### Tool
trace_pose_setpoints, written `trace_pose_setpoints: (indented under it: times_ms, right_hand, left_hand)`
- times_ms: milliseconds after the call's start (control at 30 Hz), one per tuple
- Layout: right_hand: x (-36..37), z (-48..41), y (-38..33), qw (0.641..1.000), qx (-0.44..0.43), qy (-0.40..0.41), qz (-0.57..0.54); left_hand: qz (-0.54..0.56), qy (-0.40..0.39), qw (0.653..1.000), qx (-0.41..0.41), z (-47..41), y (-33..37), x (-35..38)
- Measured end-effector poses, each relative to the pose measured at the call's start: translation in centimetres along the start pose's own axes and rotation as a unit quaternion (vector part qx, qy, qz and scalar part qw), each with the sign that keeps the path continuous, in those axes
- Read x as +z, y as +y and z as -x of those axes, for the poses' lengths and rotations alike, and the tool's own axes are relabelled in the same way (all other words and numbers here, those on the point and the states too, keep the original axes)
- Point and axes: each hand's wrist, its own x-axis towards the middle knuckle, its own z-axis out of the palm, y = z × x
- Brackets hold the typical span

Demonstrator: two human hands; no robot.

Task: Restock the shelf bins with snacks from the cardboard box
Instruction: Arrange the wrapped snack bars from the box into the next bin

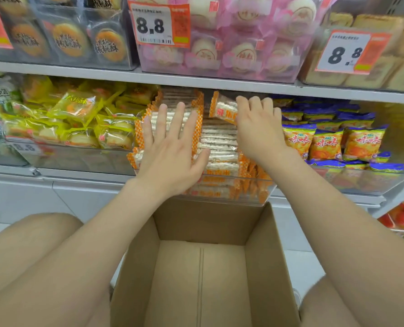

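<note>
Basically near the end. The cardboard box (196, 279) sits open between the person's knees, right under the shelf, and what shows of its floor is bare, so judging by that the unloading is done or nearly so. I can't see the near corners.

The orange-edged packs (220, 140) are in the clear middle bin (250, 201), stacked flat in rows and filling it to the front wall. The left hand (170, 149) lies flat on the left stack, fingers straight and spread, pressing down. The right hand (257, 128) is at the back of the bin with its fingers curled over one upright pack (222, 107), holding it at the edge. The thumb is hidden.

What's left, by my read, is seating that last pack and squaring the rows. The neighbouring bins look stocked already: yellow packs (78, 107) on the left, orange-and-blue chip bags (326, 142) on the right.

Text:
- The price tag (158, 25) on the shelf above reads "8.8", with a barcode under it.
- The second tag (347, 53) on the right also reads "8.8".
- The lower-left tag (25, 147) is blurred, probably the same figure.
- The packs and chip bags carry Chinese characters that are too soft to read reliably, and the tags' fine print is illegible.
</note>
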Motion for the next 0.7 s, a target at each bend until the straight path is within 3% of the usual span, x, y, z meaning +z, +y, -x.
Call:
trace_pose_setpoints:
  times_ms: [167,367,467,700]
  right_hand:
    - [2.1,-4.4,-2.0,0.992,0.072,-0.094,0.047]
    - [5.3,-9.0,-3.0,0.984,0.137,-0.114,-0.011]
    - [6.1,-10.1,-3.4,0.980,0.139,-0.144,-0.022]
    - [6.7,-11.1,-3.8,0.992,0.068,-0.105,-0.001]
  left_hand:
    - [-0.043,-0.017,0.998,-0.032,-1.4,-0.5,0.8]
    - [-0.047,-0.033,0.997,-0.046,-2.5,-0.3,1.2]
    - [-0.058,-0.045,0.996,-0.048,-2.7,-0.3,1.5]
    - [-0.061,-0.056,0.996,-0.041,-2.8,-0.4,1.4]
